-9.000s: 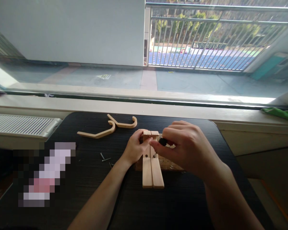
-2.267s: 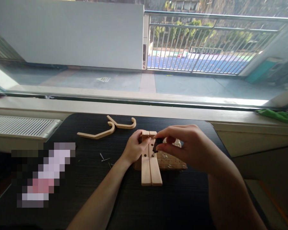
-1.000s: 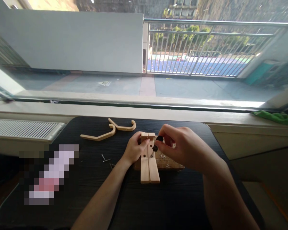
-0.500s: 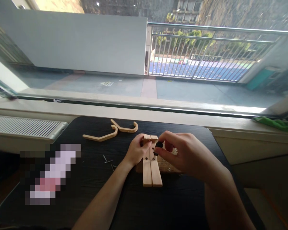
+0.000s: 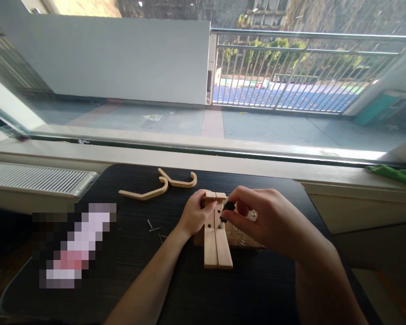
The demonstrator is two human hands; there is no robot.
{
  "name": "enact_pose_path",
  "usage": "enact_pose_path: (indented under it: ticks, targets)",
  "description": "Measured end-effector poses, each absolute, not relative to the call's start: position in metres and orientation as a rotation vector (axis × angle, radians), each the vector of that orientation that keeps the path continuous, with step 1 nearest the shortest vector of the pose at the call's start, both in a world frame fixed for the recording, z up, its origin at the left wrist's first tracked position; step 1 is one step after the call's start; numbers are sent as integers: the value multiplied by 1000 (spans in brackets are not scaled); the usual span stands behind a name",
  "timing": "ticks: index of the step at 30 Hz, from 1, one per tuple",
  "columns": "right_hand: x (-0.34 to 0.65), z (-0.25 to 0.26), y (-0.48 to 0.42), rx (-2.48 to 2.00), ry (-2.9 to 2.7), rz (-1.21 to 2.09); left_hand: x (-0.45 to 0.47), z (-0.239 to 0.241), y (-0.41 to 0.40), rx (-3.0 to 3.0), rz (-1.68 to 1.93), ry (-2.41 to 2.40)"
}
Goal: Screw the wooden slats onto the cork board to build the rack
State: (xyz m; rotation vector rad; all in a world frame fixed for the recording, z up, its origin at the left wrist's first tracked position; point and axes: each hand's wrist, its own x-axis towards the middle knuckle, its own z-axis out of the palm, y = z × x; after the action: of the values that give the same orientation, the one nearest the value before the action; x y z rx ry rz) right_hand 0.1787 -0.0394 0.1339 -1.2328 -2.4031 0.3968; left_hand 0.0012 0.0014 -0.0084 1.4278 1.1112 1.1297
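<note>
Two pale wooden slats (image 5: pixel 216 243) lie side by side on the black table (image 5: pixel 128 253), resting across a flat wooden block (image 5: pixel 243 238). My left hand (image 5: pixel 193 216) is closed on the slats' far end from the left. My right hand (image 5: pixel 267 221) pinches a small black tool (image 5: pixel 227 208) whose tip stands over a hole in the right slat. A small clear bag (image 5: pixel 251 215) shows behind the right-hand fingers.
Two curved wooden hook pieces (image 5: pixel 157 187) lie on the far left part of the table. A few loose screws (image 5: pixel 154 225) lie left of my left wrist. A white radiator (image 5: pixel 34 177) and window sill run behind; a green cloth (image 5: pixel 395 174) is on the sill at right.
My right hand has kept the black tool at the right slat's hole, shifting its fingers slightly. The left hand has held the slats throughout. The camera has shifted a little.
</note>
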Motion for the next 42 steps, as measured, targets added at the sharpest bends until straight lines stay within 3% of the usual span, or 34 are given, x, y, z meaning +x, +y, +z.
enact_pose_path:
  ticks: [14, 42]
  targets:
    - [180, 133, -38, -1206, -2421, 288, 1, -2, 0, 1405, 1126, 1109]
    - [186, 135, -39, -1004, -2398, 591, 1, -1, -1, 1397, 1130, 1035]
